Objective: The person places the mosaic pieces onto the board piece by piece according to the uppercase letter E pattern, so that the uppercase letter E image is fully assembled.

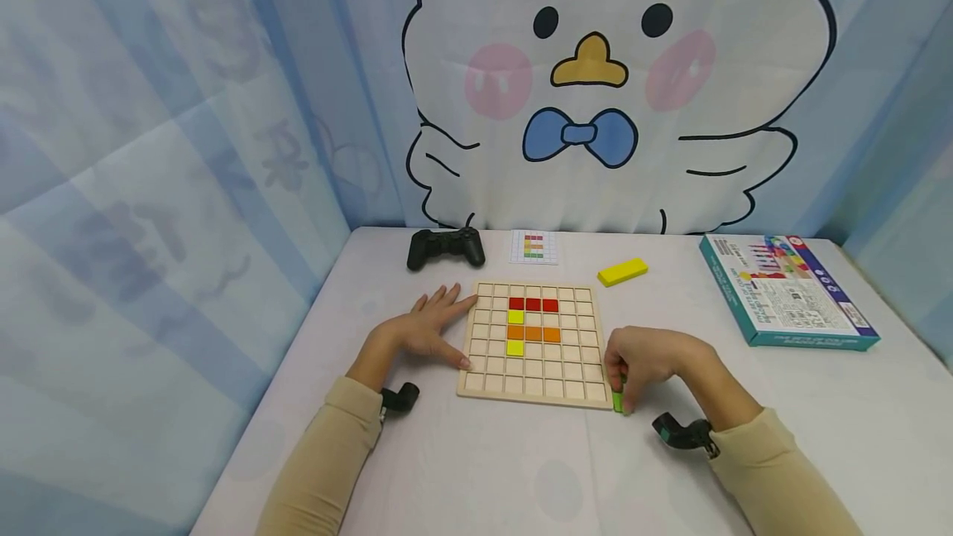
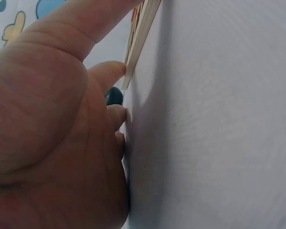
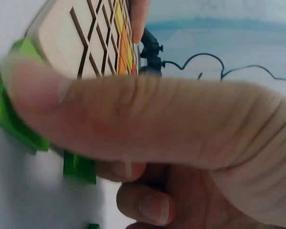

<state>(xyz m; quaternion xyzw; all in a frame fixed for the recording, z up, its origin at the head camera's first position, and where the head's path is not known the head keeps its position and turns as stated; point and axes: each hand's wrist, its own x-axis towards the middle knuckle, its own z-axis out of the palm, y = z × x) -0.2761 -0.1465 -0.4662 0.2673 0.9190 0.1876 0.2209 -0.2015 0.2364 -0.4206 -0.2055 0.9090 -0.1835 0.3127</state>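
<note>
A wooden grid board point(image 1: 543, 366) lies on the table between the hands, with red tiles point(image 1: 533, 304), orange tiles point(image 1: 533, 334) and yellow tiles point(image 1: 515, 347) in its cells. My left hand point(image 1: 424, 329) lies spread at the board's left side, thumb and index fingertip touching its edge. By the lower right corner, my right hand point(image 1: 648, 354) pinches a green block point(image 3: 19, 119) against the board's right edge, thumb laid over it. A second green block point(image 3: 79, 168) shows below the thumb in the right wrist view; the curled fingers hide part of the row.
Behind the board lie a black game controller point(image 1: 445, 249), a small pattern card point(image 1: 533, 247) with coloured squares and a yellow block point(image 1: 622, 272). A flat teal-edged box point(image 1: 789, 292) rests at the right. A printed curtain point(image 1: 596, 189) hangs behind the table.
</note>
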